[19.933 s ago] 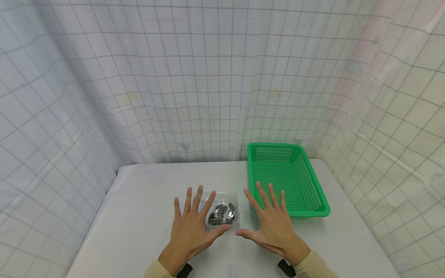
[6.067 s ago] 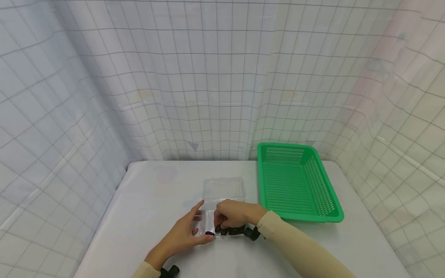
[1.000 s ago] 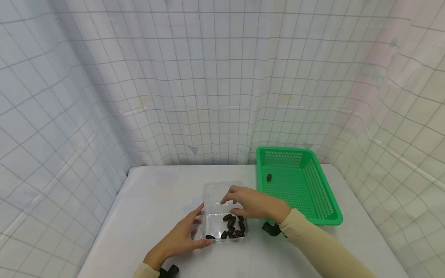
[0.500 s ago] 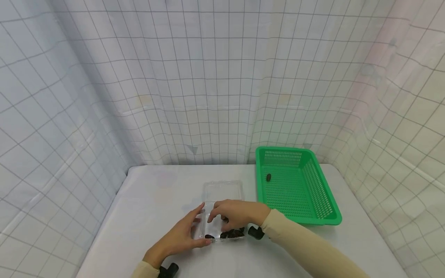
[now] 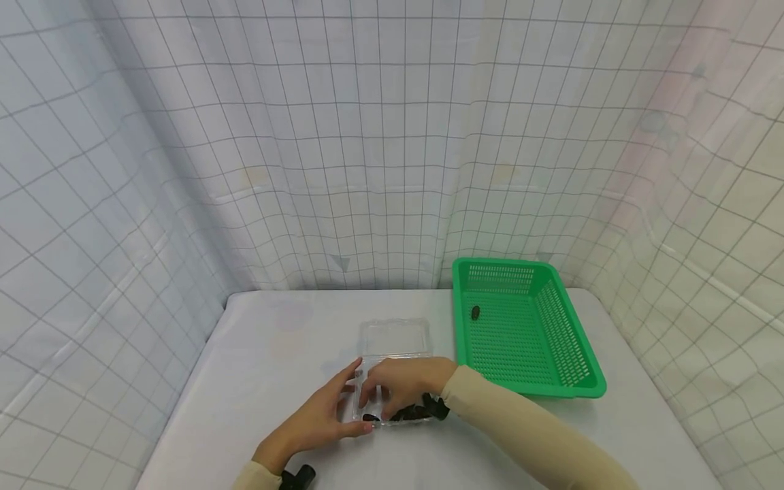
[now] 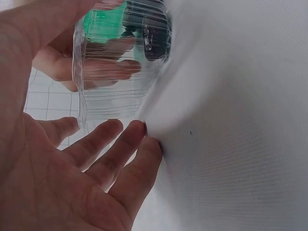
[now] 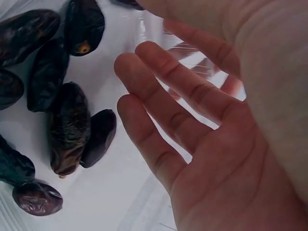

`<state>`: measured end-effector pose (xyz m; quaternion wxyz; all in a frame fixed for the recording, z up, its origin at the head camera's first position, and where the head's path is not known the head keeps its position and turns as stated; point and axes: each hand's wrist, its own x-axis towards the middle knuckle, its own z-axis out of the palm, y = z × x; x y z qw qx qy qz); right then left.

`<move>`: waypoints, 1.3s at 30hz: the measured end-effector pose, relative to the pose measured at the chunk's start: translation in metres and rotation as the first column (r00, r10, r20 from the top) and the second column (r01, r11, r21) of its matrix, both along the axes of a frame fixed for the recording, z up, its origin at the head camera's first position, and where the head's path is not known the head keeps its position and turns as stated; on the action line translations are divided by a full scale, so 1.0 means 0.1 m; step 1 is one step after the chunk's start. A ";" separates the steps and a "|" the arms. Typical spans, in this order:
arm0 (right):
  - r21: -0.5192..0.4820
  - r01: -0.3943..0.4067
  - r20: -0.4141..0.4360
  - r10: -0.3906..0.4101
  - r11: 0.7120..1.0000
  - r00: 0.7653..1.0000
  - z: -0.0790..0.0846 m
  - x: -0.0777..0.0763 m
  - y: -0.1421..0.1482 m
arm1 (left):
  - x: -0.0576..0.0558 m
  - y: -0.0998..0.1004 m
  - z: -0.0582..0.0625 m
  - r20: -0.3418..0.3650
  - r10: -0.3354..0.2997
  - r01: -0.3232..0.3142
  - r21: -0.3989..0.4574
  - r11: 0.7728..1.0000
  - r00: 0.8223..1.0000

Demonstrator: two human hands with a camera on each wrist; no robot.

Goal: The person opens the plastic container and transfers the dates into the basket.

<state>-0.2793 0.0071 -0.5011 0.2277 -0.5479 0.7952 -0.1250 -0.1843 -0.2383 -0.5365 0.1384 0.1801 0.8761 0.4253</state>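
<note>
A clear plastic clamshell box (image 5: pixel 395 337) lies on the table with its lid folded back. Several dark, wrinkled dates (image 7: pixel 70 127) lie loose inside it, mostly hidden under my right hand in the head view. My left hand (image 5: pixel 320 414) is spread along the box's left side, thumb at the front corner, fingers touching the wall. Over the tray, my right hand (image 5: pixel 404 382) reaches down with thumb and index finger apart. Between their tips, by the front left corner, lies a single date (image 5: pixel 370 417). The right wrist view shows the other fingers held loosely, with nothing in them.
A green perforated basket (image 5: pixel 462 340) stands to the right of the box, with one date (image 5: pixel 475 313) inside near its left wall. White cloth (image 5: pixel 263 354) covers the table. Grid-patterned curtains (image 5: pixel 392 170) enclose the back and both sides.
Since six seconds ago, one date has appeared in the basket. Over the last second my right hand lowered into the box and shifted left toward the lone date. My left hand stays put.
</note>
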 end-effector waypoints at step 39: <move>0.049 0.017 0.011 -0.017 0.999 1.000 -0.02 0.00 -0.16 | 0.00 0.01 -0.02 -0.002 -0.008 0.008 0.030 1.000 1.000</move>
